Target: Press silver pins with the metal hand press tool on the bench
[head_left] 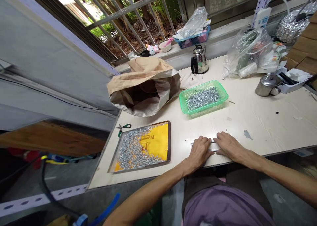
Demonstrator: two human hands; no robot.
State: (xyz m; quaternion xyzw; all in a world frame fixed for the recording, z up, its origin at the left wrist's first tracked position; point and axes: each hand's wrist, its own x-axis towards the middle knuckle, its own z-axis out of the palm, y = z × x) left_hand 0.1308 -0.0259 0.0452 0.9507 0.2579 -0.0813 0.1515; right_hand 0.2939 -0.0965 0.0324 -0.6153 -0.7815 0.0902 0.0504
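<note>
1. We locate the flat, silvery-white, strip-like piece [212, 146] on the pale, wood-grained bench [262, 120], near the front edge, between our hands.
2. We lay the left hand [198, 150] over its left part and the right hand [229, 146] at its right end. Both have part-curled fingers; we cannot tell whether either grips, as contact is hidden.
3. In our judgement, light, even pressure from both sides best keeps the piece flat and straight.
4. We keep the left forearm clear of the shallow, dark-edged tray [169, 141] of loose silvery metal pins [133, 150]; a knock could scatter them.

Kettle [201, 61] — glossy metal, smooth.
</note>
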